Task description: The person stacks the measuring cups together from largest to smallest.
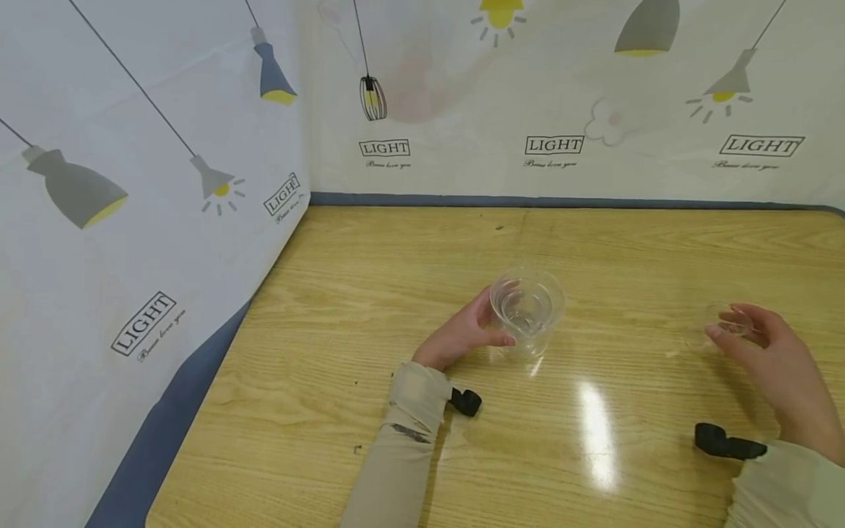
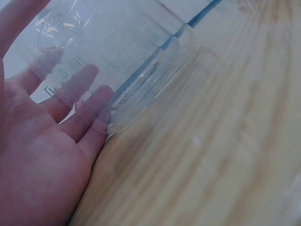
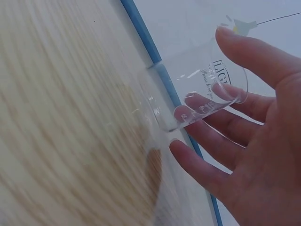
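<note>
A large clear beaker (image 1: 531, 304) stands on the wooden table near the middle of the head view. My left hand (image 1: 465, 330) holds its left side, thumb in front and fingers round the back. Through the wall of this beaker (image 2: 136, 52) the left wrist view shows faint printed marks and several fingertips; whether it contains liquid, I cannot tell. Farther right, my right hand (image 1: 779, 359) grips a smaller clear beaker (image 3: 188, 77) between thumb and fingers. Printed graduations show on it, and its base is at or just above the tabletop.
The wooden table (image 1: 317, 323) has a blue edge along its back. White sheets (image 1: 462, 88) printed with lamps hang behind it and on the left. Black straps (image 1: 466, 402) stick out from both sleeves. A bright reflection lies between the arms.
</note>
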Available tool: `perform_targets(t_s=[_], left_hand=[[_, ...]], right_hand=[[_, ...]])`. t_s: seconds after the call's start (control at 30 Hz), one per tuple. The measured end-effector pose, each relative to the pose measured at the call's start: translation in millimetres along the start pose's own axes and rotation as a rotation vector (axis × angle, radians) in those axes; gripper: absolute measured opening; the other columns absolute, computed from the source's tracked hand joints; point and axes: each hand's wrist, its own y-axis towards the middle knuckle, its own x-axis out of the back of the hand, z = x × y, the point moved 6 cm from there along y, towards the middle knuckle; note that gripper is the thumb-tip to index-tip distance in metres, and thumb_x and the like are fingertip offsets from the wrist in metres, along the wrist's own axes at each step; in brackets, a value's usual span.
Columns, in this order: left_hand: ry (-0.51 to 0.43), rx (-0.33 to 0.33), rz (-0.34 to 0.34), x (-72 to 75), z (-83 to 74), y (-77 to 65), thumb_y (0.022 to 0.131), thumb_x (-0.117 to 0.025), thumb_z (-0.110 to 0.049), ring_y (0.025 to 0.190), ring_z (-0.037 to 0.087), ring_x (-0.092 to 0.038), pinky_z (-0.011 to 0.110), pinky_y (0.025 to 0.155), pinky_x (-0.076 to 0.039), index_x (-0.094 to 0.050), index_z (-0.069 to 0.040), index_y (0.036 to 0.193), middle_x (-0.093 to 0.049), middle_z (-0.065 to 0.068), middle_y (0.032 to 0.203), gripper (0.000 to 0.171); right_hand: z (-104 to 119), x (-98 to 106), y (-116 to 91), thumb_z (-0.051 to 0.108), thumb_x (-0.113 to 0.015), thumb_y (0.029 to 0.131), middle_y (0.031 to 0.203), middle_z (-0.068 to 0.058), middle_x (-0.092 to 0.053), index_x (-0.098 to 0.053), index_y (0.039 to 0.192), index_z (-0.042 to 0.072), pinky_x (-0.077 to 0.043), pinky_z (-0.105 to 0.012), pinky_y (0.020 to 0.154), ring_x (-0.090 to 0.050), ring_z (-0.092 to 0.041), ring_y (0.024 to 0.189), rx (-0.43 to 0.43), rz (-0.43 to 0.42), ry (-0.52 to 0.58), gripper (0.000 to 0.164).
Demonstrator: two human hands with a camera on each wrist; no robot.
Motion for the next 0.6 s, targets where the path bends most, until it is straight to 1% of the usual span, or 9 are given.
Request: perform_targets(t_s=[0.17, 0.3, 0.4, 0.47, 0.6], left_hand=[[0.007, 0.002, 0.001, -0.3, -0.2, -0.4, 0.079, -0.066, -0.003, 0.132, 0.018, -0.019, 0.029, 0.103, -0.021, -0.021, -0.034, 0.139, -0.024, -0.008, 0.144, 0.082], [0.014, 0.008, 0.001, 0.0, 0.2, -0.9, 0.079, -0.067, -0.004, 0.132, 0.018, -0.019, 0.03, 0.103, -0.021, -0.021, -0.035, 0.139, -0.024, -0.008, 0.144, 0.081], [0.018, 0.008, 0.002, -0.1, 0.0, -1.0, 0.079, -0.067, -0.005, 0.132, 0.017, -0.019, 0.03, 0.103, -0.021, -0.021, -0.035, 0.139, -0.024, -0.008, 0.144, 0.081], [0.02, 0.007, 0.003, -0.1, -0.2, -0.9, 0.079, -0.067, -0.005, 0.132, 0.017, -0.019, 0.03, 0.103, -0.021, -0.021, -0.036, 0.139, -0.024, -0.008, 0.144, 0.082], [0.024, 0.006, 0.001, 0.1, -0.5, -0.8, 0.079, -0.067, -0.005, 0.132, 0.017, -0.02, 0.029, 0.103, -0.021, -0.021, -0.035, 0.139, -0.024, -0.009, 0.144, 0.082]], right_hand=[[0.9, 1.1, -0.5, 0.05, -0.049, 0.085, 0.141, -0.024, -0.022, -0.011, 0.144, 0.009, -0.025, -0.063, 0.087, -0.022, -0.046, 0.123, -0.032, -0.01, -0.009, 0.081], [-0.9, 2.0, 0.0, 0.054, -0.049, 0.083, 0.142, -0.023, -0.021, -0.014, 0.144, 0.011, -0.023, -0.064, 0.088, -0.02, -0.046, 0.124, -0.058, -0.028, -0.019, 0.082], [-0.8, 2.1, 0.9, 0.055, -0.049, 0.082, 0.142, -0.023, -0.021, -0.017, 0.144, 0.015, -0.024, -0.064, 0.087, -0.021, -0.048, 0.124, -0.05, -0.041, -0.032, 0.08], [0.5, 2.0, 1.4, 0.055, -0.049, 0.083, 0.142, -0.022, -0.021, -0.018, 0.143, 0.016, -0.027, -0.064, 0.085, -0.024, -0.048, 0.122, -0.038, -0.047, -0.043, 0.079], [5.2, 1.2, 1.2, 0.054, -0.049, 0.083, 0.143, -0.021, -0.02, -0.015, 0.144, 0.017, -0.031, -0.063, 0.082, -0.027, -0.049, 0.12, -0.022, -0.047, -0.054, 0.079]])
